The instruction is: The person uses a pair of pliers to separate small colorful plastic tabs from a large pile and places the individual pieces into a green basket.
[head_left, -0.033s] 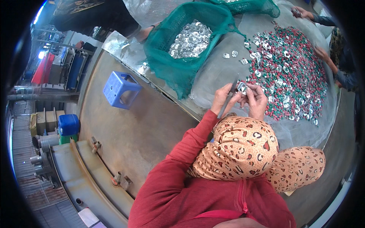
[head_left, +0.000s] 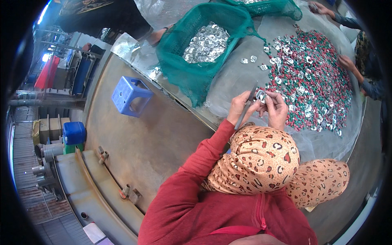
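In front of my knees, both hands are raised together at the table's near edge. My left hand (head_left: pixel 237 107) is closed around a long, dark, flat file-like tool (head_left: pixel 246 108), which slants up past its fingers. Pinched in the fingers of my right hand (head_left: pixel 277 109) is a small silver metal buckle (head_left: pixel 260 96) with an opening in it. The left fingertips reach close to this buckle; whether they touch it I cannot tell. Just beyond lies a wide pile of small red and green pieces (head_left: pixel 322 81), with many similar silver buckles scattered over it.
A green net-lined basket (head_left: pixel 173 65) holds silver buckles (head_left: pixel 206 44) at the back left. Co-workers' hands (head_left: pixel 346 62) reach in at the right, and another person's hand (head_left: pixel 155 37) is beside the basket. A blue stool (head_left: pixel 122 97) stands on the floor; leopard-patterned cloth (head_left: pixel 265 159) covers my knees.
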A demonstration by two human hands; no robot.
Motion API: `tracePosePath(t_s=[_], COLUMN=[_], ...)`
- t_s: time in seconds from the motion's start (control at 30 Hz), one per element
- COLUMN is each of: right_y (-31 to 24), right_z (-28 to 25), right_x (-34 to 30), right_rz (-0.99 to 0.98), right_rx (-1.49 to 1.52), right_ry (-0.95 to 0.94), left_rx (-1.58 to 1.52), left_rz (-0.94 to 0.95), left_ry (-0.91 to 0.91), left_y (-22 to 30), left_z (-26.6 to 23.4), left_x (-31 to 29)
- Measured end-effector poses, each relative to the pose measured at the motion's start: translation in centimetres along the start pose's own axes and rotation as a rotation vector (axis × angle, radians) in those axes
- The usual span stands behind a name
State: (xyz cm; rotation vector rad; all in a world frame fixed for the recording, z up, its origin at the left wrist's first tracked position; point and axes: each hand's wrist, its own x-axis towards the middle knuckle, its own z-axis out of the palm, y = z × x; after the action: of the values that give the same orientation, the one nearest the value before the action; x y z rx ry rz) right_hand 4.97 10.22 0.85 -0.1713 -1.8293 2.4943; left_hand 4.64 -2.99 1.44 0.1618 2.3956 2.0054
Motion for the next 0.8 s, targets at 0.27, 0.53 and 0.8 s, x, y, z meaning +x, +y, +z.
tracePosePath(t_s=[0.27, 0.53, 0.8], right_y=[0.7, -0.1, 0.8], right_z=[0.8, 1.6, 1.6], right_x=[-0.7, -0.6, -0.4], right_rz=[0.12, -0.022, -0.033], right_rx=[-0.067, -0.197, 0.015], right_ry=[-0.145, -0.013, 0.044], left_rx=[0.252, -0.222, -0.263], left_rz=[0.226, -0.169, -0.15], left_ry=[0.096, 0.027, 0.07], left_y=[-2.6, -1.5, -2.5], left_z=[-1.5, -0.3, 1.2], left_x=[-0.8, -0.6, 0.1])
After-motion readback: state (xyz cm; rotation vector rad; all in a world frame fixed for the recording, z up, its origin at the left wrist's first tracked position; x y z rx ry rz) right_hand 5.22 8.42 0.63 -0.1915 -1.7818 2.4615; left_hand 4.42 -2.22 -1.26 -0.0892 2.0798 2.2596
